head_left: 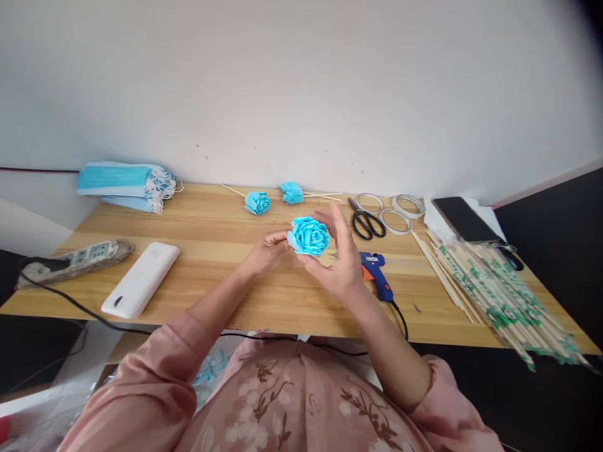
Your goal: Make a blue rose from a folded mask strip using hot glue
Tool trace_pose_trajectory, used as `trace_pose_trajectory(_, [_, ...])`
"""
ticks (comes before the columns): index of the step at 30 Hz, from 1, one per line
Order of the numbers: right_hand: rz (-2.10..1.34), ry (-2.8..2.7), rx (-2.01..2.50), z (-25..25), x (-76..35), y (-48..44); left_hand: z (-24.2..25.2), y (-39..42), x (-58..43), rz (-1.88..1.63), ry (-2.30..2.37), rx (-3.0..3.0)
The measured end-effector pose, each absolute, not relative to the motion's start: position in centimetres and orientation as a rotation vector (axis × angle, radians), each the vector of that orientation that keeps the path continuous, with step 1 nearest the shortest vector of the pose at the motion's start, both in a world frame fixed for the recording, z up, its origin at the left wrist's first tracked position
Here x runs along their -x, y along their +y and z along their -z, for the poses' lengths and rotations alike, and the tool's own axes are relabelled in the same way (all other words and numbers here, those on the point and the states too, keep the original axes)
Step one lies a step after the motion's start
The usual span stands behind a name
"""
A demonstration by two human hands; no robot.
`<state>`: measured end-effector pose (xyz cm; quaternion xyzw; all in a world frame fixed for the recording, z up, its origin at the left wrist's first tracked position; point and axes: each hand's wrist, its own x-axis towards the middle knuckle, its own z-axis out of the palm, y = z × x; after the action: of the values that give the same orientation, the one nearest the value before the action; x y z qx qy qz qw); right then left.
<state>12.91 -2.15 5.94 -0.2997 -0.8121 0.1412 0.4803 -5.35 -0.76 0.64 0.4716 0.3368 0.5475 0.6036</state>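
I hold a blue fabric rose (309, 236) above the middle of the wooden table (211, 251). My left hand (267, 249) pinches its left edge with closed fingers. My right hand (338, 257) cups the flower from the right, thumb under it and fingers curved around it. Two finished blue roses on thin sticks, one rose (257, 202) and another rose (291, 192), lie at the back of the table by the wall.
A blue glue gun (377, 273) lies just right of my right hand. Black scissors (365, 221) and tape rolls (394, 221) sit behind it. Wrapped chopsticks (494, 289) fill the right side, by a black phone (464, 220). A stack of face masks (125, 183), a power strip (75, 260) and a white power bank (141, 279) are at left.
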Motion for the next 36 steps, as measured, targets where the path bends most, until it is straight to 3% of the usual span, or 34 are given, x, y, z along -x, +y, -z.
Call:
trace_pose_trajectory(5, [-0.434, -1.965, 0.658, -6.7, -14.1, -1.6, -0.1, -0.4, 5.6, -1.32, 0.76, -1.073])
trace_pose_trajectory(10, [-0.541, -1.882, 0.945, -5.5, -15.5, 0.0, -1.4, -0.2, 5.5, -1.445, 0.648, -1.006])
trace_pose_trajectory(16, [-0.739, -2.183, 0.925, -5.4, -14.0, 0.6, -3.7, -0.3, 5.6, -1.505, 0.543, -0.981])
trace_pose_trajectory(29, [-0.569, -2.313, 0.989, -3.7, -11.2, 6.0, -3.3, 1.2, 6.8, -1.473, 0.823, -1.655])
trace_pose_trajectory(36, [-0.526, -2.327, 0.985, -4.2, -11.5, 8.0, -2.7, 2.4, 6.3, -1.524, 0.847, -1.626])
